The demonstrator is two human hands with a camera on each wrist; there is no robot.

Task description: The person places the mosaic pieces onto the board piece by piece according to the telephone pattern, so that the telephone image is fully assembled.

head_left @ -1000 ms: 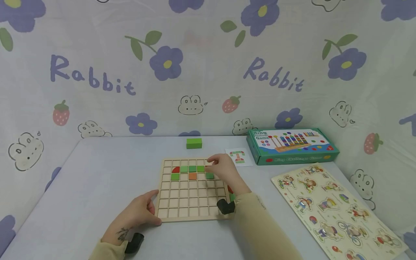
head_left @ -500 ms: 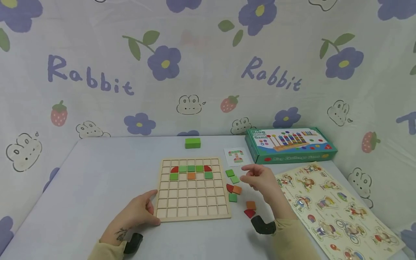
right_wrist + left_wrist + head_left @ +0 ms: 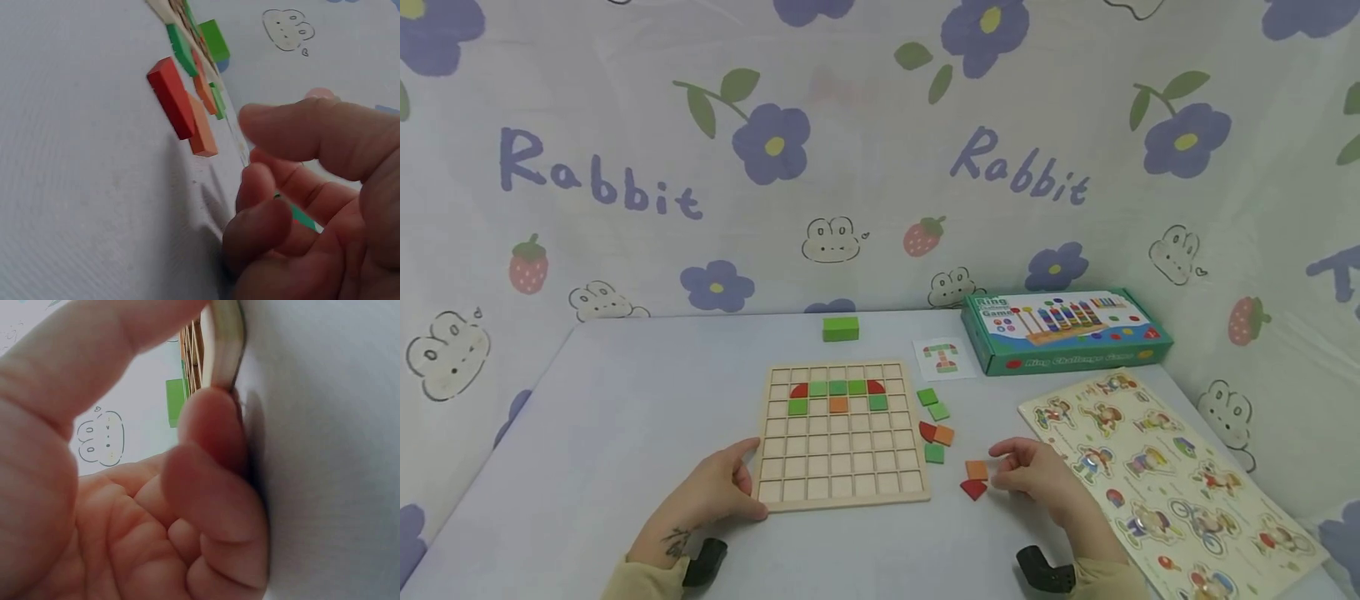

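Note:
A wooden grid board (image 3: 850, 462) lies on the table, with two red quarter-round pieces, several green squares and one orange square (image 3: 838, 405) in its upper rows. At the board's left edge my left hand (image 3: 711, 492) has thumb and fingers against the side and corner; in the left wrist view fingertips (image 3: 212, 425) touch the board's edge. My right hand (image 3: 1048, 483) is just right of a loose orange square (image 3: 976, 470) and a red quarter-round piece (image 3: 973, 489), with thumb and fingers apart and nothing between them. Both loose pieces also show in the right wrist view.
More loose green, red and orange pieces (image 3: 934, 453) lie along the board's right side. Behind are a green block (image 3: 840, 329), a pattern card (image 3: 942, 358) and a green game box (image 3: 1067, 333). A picture puzzle board (image 3: 1150, 467) lies at the right.
My right hand has moved off the board's upper right, rightward and then down toward the table's front, leaving a red piece uncovered in the grid. My left hand stays at the board's edge.

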